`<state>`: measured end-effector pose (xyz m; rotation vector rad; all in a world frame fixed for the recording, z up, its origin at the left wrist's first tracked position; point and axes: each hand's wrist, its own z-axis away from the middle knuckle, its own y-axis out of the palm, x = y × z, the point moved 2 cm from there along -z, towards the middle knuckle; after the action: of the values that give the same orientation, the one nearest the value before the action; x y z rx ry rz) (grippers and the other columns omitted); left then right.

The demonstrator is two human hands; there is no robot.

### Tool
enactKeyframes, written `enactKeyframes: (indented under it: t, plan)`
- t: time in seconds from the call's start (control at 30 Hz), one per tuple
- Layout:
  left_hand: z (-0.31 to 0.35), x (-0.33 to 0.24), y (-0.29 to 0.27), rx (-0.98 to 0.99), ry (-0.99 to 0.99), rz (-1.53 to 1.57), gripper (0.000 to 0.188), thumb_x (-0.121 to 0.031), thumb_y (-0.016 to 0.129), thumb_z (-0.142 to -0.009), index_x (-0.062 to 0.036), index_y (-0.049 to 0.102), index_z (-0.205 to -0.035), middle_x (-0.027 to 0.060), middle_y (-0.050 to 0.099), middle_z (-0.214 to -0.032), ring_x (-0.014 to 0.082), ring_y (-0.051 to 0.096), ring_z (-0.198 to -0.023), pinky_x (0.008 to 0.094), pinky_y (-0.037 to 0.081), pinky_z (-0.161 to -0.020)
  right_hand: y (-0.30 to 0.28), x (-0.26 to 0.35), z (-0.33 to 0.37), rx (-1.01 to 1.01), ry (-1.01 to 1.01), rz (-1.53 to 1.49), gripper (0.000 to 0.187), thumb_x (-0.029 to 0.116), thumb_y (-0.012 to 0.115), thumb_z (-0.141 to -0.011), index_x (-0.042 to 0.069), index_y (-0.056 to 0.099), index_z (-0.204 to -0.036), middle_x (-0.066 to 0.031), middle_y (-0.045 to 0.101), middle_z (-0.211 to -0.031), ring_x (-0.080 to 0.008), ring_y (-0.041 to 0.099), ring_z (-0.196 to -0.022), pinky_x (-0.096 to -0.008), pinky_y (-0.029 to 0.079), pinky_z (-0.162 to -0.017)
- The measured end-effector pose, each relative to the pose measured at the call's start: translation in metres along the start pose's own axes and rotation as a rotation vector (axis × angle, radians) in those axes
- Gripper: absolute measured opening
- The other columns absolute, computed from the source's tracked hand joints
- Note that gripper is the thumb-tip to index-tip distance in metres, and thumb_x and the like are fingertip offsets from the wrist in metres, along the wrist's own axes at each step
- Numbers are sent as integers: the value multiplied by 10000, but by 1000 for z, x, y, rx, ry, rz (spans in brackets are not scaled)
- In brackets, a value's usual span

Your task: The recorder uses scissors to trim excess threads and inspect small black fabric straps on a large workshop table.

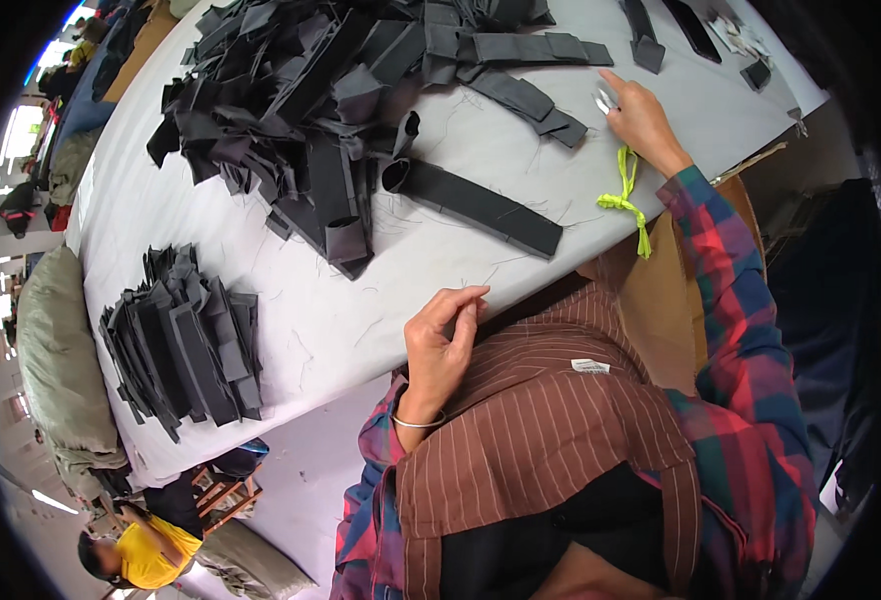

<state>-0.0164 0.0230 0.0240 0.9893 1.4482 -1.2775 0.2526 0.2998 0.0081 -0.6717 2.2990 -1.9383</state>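
Observation:
My right hand [643,122] is at the right side of the table, closed around small silver thread snips [604,101], mostly hidden by the fingers. A bright yellow-green cord [623,200], knotted, hangs below that hand. At the near table edge my left hand [441,338] has its thumb and fingertips pressed together; whatever they pinch, if anything, is too small to tell. Between the hands lies a dark grey fabric strip [481,208] with a looped end. Beyond it spreads a large loose heap of similar strips [291,100].
A neater stack of dark strips [186,340] sits at the left. A black phone-like slab [692,30] and pale scraps [739,38] lie far right. Loose threads dot the white table [311,330]. A cardboard box [661,290] stands beside me; a person in yellow [156,550] is lower left.

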Motion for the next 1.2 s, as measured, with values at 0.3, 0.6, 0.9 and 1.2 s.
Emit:
enactKeyframes:
  t: [0.3, 0.6, 0.9, 1.2]
  plan:
    - [-9, 13, 1, 118, -252, 445, 291, -42, 523, -932, 43, 555, -1208, 140, 627, -1112, 177, 640, -897, 263, 514, -776, -30, 45, 55, 134, 336, -1312, 494, 23, 467, -922, 67, 421, -1413, -35, 565, -916, -62, 462, -604, -194, 421, -561]
    - [-26, 8, 6, 115, -470, 790, 464, -122, 537, -943, 85, 406, -1337, 230, 510, -1315, 283, 619, -1079, 328, 518, -902, -2, 114, 122, 179, 218, -1156, 494, 198, 580, -933, 86, 432, -1390, -34, 560, -869, -129, 558, -773, -267, 477, -646]
    - [-26, 9, 13, 99, -479, 951, 580, -129, 539, -948, 98, 267, -1408, 264, 466, -1332, 301, 593, -1111, 334, 512, -916, 4, 151, 137, 164, 81, -551, 454, 179, 738, -782, 9, 567, -1167, -110, 637, -855, -257, 619, -769, -332, 493, -740]
    - [-34, -10, 18, -33, -281, 938, 478, -346, 415, -1009, 39, 453, -1289, 123, 609, -1094, 200, 602, -956, 318, 489, -878, -21, 175, 161, 858, 501, -1629, 235, 284, 593, -945, 57, 620, -1001, 58, 520, -690, -4, 369, -503, -181, 264, -423]
